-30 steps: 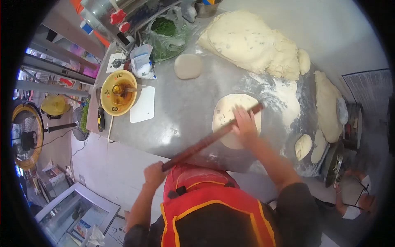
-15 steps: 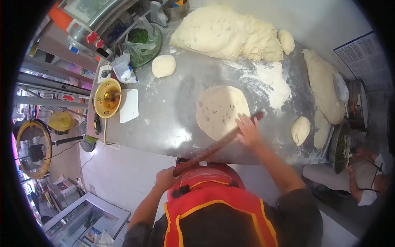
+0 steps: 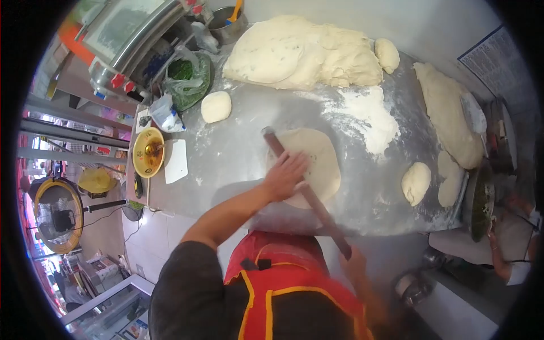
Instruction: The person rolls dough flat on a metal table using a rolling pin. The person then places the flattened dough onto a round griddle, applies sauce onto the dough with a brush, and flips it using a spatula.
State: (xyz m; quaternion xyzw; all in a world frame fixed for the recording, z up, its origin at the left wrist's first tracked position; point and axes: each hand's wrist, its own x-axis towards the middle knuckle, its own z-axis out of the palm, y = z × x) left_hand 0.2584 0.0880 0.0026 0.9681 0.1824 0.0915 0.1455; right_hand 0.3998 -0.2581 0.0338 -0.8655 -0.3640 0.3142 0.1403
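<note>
A long wooden rolling pin (image 3: 323, 212) lies slanted across a flat round of dough (image 3: 322, 164) on the metal worktop. My left hand (image 3: 287, 173) rests on the pin, its fingers stretched out flat over it and the dough. Close to my red apron, my right hand (image 3: 355, 264) is closed around the pin's near end, partly blurred. The dough round shows a few dark green flecks. Its middle is partly hidden by my left hand and the pin.
A big dough mass (image 3: 300, 54) lies along the back, with loose flour (image 3: 371, 122) before it. Smaller dough pieces (image 3: 216, 107) (image 3: 416, 184) sit either side. At left stand a yellow bowl (image 3: 140, 161) and a white card (image 3: 176, 161). Another person's arm (image 3: 498, 249) shows at right.
The rolling pin has swung round to the opposite slant. My left hand has moved from its near end onto the dough area; my right hand has moved from the dough to its near end.
</note>
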